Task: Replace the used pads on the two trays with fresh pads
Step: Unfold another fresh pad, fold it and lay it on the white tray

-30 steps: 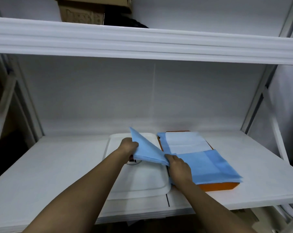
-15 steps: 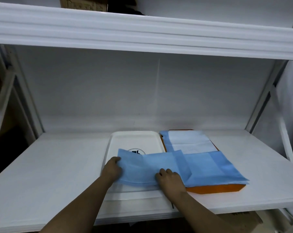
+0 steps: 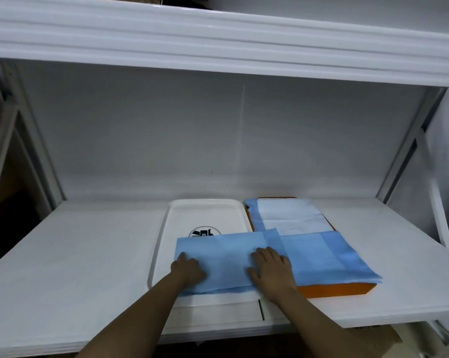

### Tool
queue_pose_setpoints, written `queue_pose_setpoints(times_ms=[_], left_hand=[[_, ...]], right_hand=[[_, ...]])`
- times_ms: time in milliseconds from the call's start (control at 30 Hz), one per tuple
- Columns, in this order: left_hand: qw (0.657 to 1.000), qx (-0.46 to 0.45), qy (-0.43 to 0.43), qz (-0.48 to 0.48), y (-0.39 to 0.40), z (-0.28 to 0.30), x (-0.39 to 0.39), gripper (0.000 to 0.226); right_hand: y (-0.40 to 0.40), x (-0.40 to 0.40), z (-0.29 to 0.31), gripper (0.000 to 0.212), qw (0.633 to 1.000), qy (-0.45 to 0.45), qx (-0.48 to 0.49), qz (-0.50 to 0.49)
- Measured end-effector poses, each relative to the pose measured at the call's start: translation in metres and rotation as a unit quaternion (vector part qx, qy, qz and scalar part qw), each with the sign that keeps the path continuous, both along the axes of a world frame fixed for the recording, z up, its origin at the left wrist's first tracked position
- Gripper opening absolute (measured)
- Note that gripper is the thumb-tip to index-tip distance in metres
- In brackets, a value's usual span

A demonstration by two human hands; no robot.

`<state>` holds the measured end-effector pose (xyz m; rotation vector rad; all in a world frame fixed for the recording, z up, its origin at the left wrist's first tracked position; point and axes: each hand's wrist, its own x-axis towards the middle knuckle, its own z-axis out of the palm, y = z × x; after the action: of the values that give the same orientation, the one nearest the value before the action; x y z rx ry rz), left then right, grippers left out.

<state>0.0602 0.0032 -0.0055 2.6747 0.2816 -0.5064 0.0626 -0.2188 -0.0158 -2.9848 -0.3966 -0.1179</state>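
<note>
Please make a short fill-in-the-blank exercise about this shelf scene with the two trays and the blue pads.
1. Both hands, the left hand and the right hand, rest on a folded pad whose colour is ____.
2. That pad lies across the near part of the ____ tray.
3. The tray on the right is ____ in colour.
4. A round black ____ shows on the white tray's floor.

Missing words: blue; white; orange; logo

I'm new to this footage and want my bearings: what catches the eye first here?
Two hands, left hand and right hand, rest flat on a blue pad lying across the near half of the white tray. Right of it, an orange tray carries more blue pads.
</note>
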Motion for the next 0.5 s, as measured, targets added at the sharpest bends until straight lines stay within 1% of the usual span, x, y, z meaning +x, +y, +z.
queue_pose_setpoints(times_ms=[67,133,300,500], left_hand=[[0.998,0.034,0.019,-0.042,-0.009,-0.001,0.0,0.058],[0.996,0.061,0.039,-0.053,-0.016,-0.003,0.0,0.063],[0.995,0.057,0.021,-0.078,-0.037,-0.004,0.005,0.063],[0.987,0.047,0.015,-0.15,-0.079,0.0,0.008,0.072]], right_hand=[[-0.01,0.004,-0.004,0.058,0.997,0.064,0.007,-0.042],[-0.021,0.008,-0.008,0.058,0.993,0.091,0.018,-0.075],[-0.037,0.01,-0.015,0.056,0.981,0.113,0.088,-0.134],[-0.044,0.017,-0.014,0.048,0.971,0.1,0.088,-0.198]])
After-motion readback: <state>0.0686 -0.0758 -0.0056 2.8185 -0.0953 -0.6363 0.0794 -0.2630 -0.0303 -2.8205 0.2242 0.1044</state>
